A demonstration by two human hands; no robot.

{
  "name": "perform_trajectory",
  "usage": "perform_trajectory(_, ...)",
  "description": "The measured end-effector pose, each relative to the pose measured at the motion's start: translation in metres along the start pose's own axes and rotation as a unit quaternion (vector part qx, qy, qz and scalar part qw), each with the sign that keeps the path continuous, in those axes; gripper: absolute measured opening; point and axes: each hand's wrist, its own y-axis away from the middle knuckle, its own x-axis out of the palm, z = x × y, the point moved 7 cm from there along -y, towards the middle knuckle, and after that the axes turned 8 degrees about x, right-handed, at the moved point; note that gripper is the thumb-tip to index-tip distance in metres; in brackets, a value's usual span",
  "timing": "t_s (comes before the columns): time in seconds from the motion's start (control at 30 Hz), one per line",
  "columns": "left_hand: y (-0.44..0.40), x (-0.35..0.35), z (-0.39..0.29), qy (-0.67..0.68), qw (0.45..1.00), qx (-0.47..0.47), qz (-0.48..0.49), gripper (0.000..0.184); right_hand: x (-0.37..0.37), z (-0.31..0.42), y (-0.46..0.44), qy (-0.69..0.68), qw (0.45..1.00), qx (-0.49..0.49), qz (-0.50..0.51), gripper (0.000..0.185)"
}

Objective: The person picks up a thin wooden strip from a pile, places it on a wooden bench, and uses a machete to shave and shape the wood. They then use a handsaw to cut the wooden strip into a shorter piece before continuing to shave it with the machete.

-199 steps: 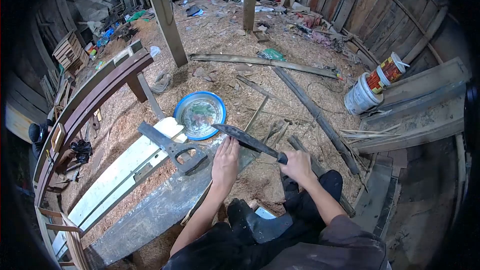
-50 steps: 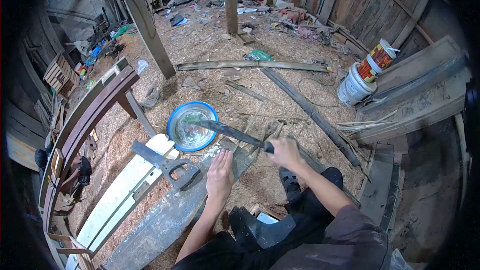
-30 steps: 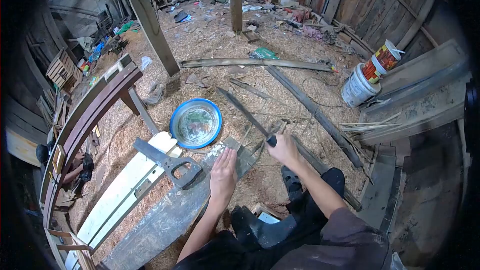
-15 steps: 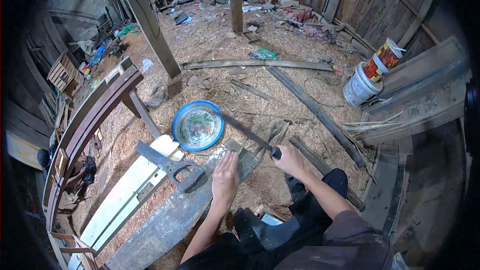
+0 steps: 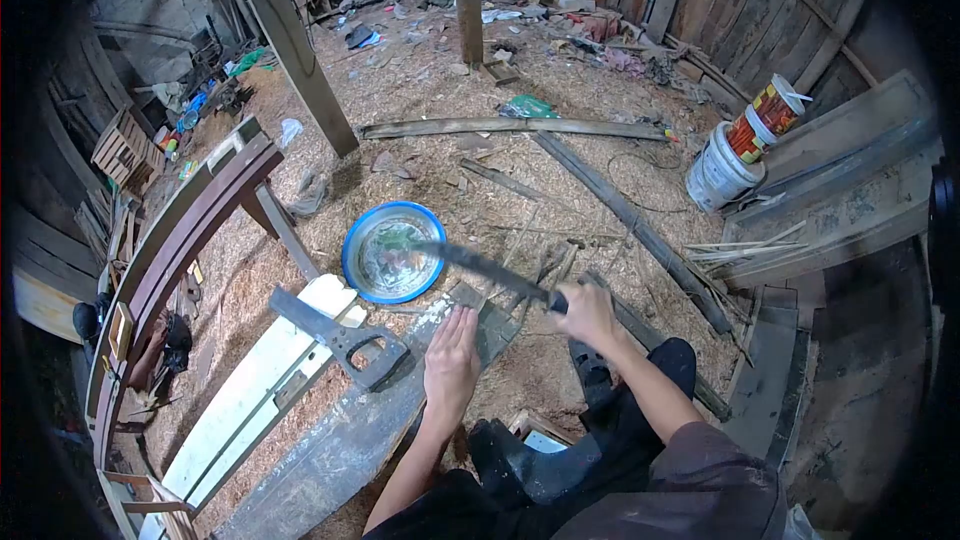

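Observation:
My right hand (image 5: 588,315) grips the black handle of a long, dark-bladed tool (image 5: 490,270), blurred by motion; I cannot tell its exact kind. Its blade slants up and left, with the tip over a blue-rimmed basin (image 5: 350,265) that holds some liquid. My left hand (image 5: 453,360) lies flat, fingers stretched out together, near the far end of a worn grey board (image 5: 335,450). Whether something small lies under those fingers is hidden. Left of that hand, a handsaw (image 5: 375,352) with a dark handle rests across the grey board and a white panel (image 5: 235,415).
A curved brown wooden frame (image 5: 190,220) stands at the left. Wood shavings cover the floor, with a long dark beam (image 5: 640,225) and a plank (image 5: 520,127) across it. Stacked buckets (image 5: 725,170) stand at the right. A post (image 5: 300,50) rises behind the basin.
The blade has swung slightly, its tip now lower and further over the basin. My right hand has shifted a little to the right; my left hand stays on the board.

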Motion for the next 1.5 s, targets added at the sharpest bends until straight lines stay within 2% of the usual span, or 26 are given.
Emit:
perform_trajectory(0.03,-0.001,-0.001,-0.001,0.004,1.000,0.001,-0.004,0.046,0.004,-0.009,-0.008,-0.026,0.999,0.041,0.011,0.022)
perform_trajectory(0.07,0.000,-0.002,-0.003,0.008,1.000,0.003,-0.009,0.046,0.005,-0.016,-0.017,-0.096,0.993,0.055,-0.038,0.024)
perform_trajectory(0.17,0.003,0.004,0.004,0.024,0.999,-0.023,-0.014,0.050,0.008,-0.001,-0.017,-0.112,0.989,0.060,-0.079,0.025)
perform_trajectory(0.23,0.002,0.005,0.005,0.027,0.999,-0.021,-0.013,0.050,0.003,0.009,-0.005,-0.085,0.994,0.045,-0.046,0.026)
perform_trajectory(0.33,0.000,0.005,0.004,0.027,1.000,-0.013,-0.006,0.051,0.003,0.020,0.005,0.083,0.995,-0.055,-0.013,0.026)
perform_trajectory(0.37,0.001,0.004,0.004,0.026,1.000,-0.014,0.000,0.051,0.002,0.013,-0.002,0.083,0.995,-0.055,-0.012,0.026)
perform_trajectory(0.47,-0.001,-0.003,-0.004,0.006,1.000,0.007,-0.008,0.050,0.007,-0.025,-0.037,-0.080,0.994,0.059,-0.055,0.019)
perform_trajectory(0.57,0.002,0.003,0.002,0.011,1.000,0.005,0.000,0.052,0.002,-0.016,-0.037,-0.087,0.988,0.081,-0.098,0.020)
perform_trajectory(0.6,0.002,0.004,0.003,0.010,1.000,0.001,0.004,0.054,0.005,-0.011,-0.031,-0.066,0.994,0.077,-0.037,0.019)
perform_trajectory(0.63,0.003,0.003,0.001,0.012,1.000,0.001,0.007,0.054,0.003,-0.005,-0.014,-0.066,0.994,0.081,-0.035,0.019)
perform_trajectory(0.7,-0.001,0.000,-0.001,0.010,1.000,0.001,0.002,0.054,0.004,0.023,0.009,-0.029,0.999,-0.029,-0.004,0.017)
perform_trajectory(0.73,-0.002,0.000,0.000,0.010,1.000,0.001,0.002,0.054,0.006,0.022,0.010,0.037,0.997,-0.055,-0.026,0.016)
perform_trajectory(0.77,-0.002,0.000,0.000,0.007,1.000,0.002,0.004,0.054,0.008,0.016,0.003,0.036,0.997,-0.056,-0.025,0.016)
perform_trajectory(0.83,0.001,0.001,-0.001,0.005,1.000,0.001,0.011,0.053,0.005,0.003,-0.017,0.002,1.000,0.003,-0.005,0.016)
perform_trajectory(0.87,0.000,0.000,-0.001,0.006,1.000,0.000,0.005,0.052,-0.002,-0.003,-0.025,-0.075,0.995,0.063,-0.035,0.017)
perform_trajectory(0.97,0.002,0.003,0.000,0.006,1.000,0.003,-0.003,0.051,0.003,-0.022,-0.047,-0.079,0.989,0.092,-0.087,0.019)
perform_trajectory(1.03,0.000,0.004,0.002,0.006,1.000,0.005,0.001,0.051,-0.001,-0.010,-0.034,-0.067,0.992,0.071,-0.082,0.023)
perform_trajectory(1.1,0.000,0.002,-0.001,0.005,1.000,0.008,-0.004,0.051,0.013,-0.002,-0.014,-0.077,0.996,0.051,0.006,0.025)
perform_trajectory(1.13,-0.001,0.002,0.000,0.006,1.000,0.009,-0.004,0.051,0.011,0.005,-0.002,-0.069,0.997,-0.005,-0.018,0.023)
perform_trajectory(1.17,-0.002,0.002,0.000,0.006,1.000,0.011,-0.003,0.051,0.008,0.002,-0.005,-0.069,0.997,-0.006,-0.019,0.023)
perform_trajectory(1.23,-0.001,0.004,0.000,0.006,1.000,0.010,0.000,0.051,0.003,-0.001,-0.014,0.036,0.998,-0.042,0.015,0.020)
perform_trajectory(1.4,0.002,0.003,0.006,0.016,0.999,-0.040,-0.014,0.051,0.006,0.021,-0.024,0.021,1.000,-0.008,0.021,0.018)
perform_trajectory(1.5,0.001,0.002,0.006,0.020,0.999,-0.033,-0.028,0.049,0.014,0.024,-0.002,-0.077,0.997,0.026,0.011,0.018)
